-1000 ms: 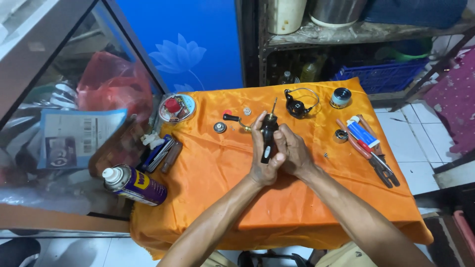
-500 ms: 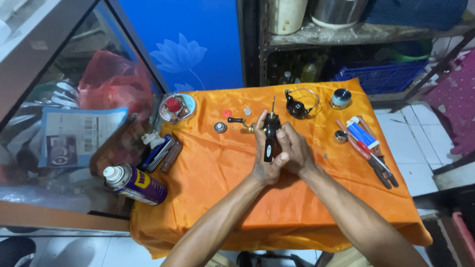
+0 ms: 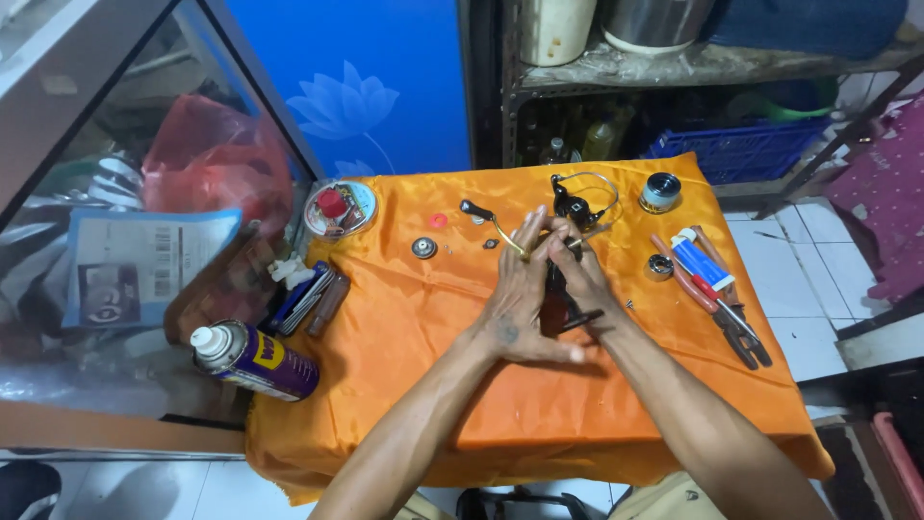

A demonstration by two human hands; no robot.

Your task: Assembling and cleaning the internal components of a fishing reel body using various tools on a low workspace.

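Orange-clothed table (image 3: 404,318): left hand (image 3: 515,299) and right hand (image 3: 577,279) close together around a black part (image 3: 556,289) at centre; near cloth bare.

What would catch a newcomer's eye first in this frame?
The bright orange cloth covering the small table, strewn with small parts. At its centre, the left hand and right hand are pressed together around a dark tool. A blue spray can lies at the left edge, and red-handled pliers at the right.

The hands (image 3: 544,294) have opened flatter around the dark tool (image 3: 558,289), its shaft now hidden
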